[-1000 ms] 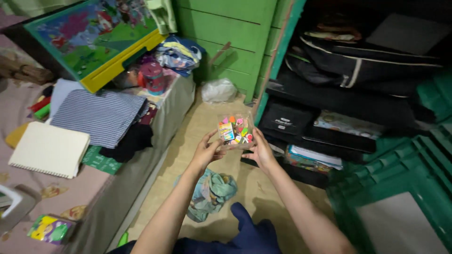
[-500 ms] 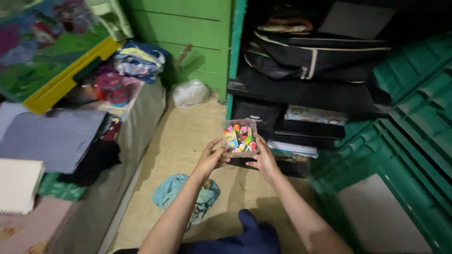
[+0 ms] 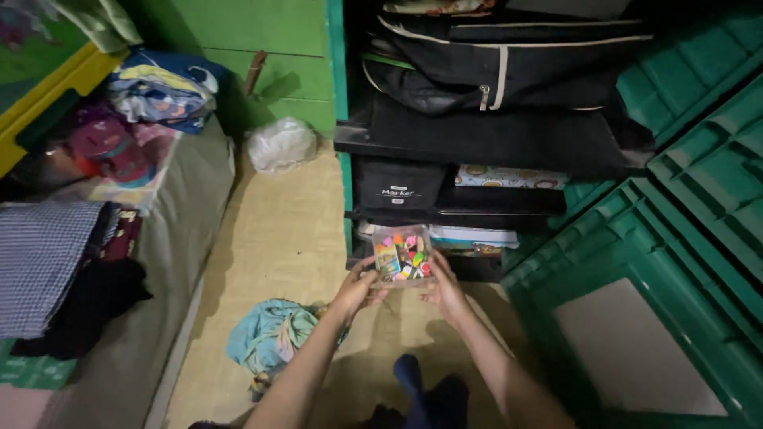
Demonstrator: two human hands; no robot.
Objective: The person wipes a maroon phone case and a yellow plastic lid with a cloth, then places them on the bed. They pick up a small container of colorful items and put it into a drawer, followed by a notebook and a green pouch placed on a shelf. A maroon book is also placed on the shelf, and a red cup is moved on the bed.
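At centre frame, the left hand (image 3: 355, 289) and right hand (image 3: 445, 291) clamp a small clear plastic box of multicoloured pieces (image 3: 401, 255) between them, fingers closed on its sides. The box is held before the dark open shelf unit (image 3: 477, 143); a crumpled teal cloth (image 3: 266, 338) lies on the floor at lower left.

Both forearms come up from bottom edge, converging toward center of frame, sleeves not visible, bare to the elbows. Left hand (image 3: 355, 290): palm turned inward, fingers curled up, thumb on top, clamped on lh side of what it holds. Right hand (image 3: 445, 291): mirrored pose, palm inward, fingers extended fwd and slightly up, gripping the rh side. Wrists roughly level, near each other, not touching. Knee/leg in dark blue fabric (image 3: 429, 393) sits between forearms, low in view.
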